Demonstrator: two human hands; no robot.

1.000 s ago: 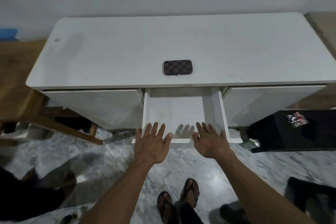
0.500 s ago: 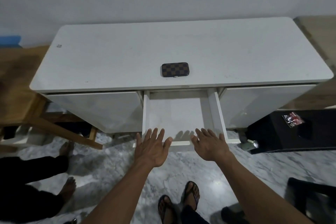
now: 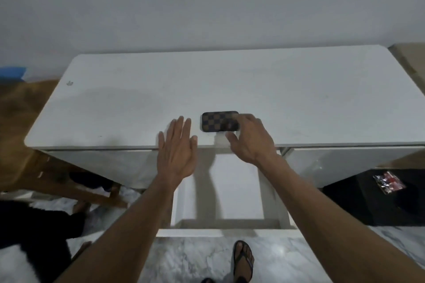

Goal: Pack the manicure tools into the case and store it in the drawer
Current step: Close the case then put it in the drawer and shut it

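A closed brown checkered manicure case [image 3: 216, 122] lies near the front edge of the white cabinet top [image 3: 138, 103]. Below it the middle drawer [image 3: 230, 225] stands pulled out, and its white inside is bare. My right hand [image 3: 251, 142] hovers at the case's right end with fingers spread, blurred, its fingertips over the case's right edge. My left hand [image 3: 178, 151] is flat and open just left of the case, over the cabinet's front edge, holding nothing. No loose manicure tools are visible.
Closed drawer fronts flank the open drawer on the left [image 3: 103, 165] and right [image 3: 345, 163]. A wooden stool [image 3: 69, 181] stands at the left. A black box [image 3: 379, 200] with a small packet [image 3: 388, 182] sits at the right. My sandalled foot [image 3: 242, 259] is on the marble floor.
Both hands have risen from the drawer's front edge to the cabinet top. The right hand now reaches the case's right end, and the left hand is beside the case.
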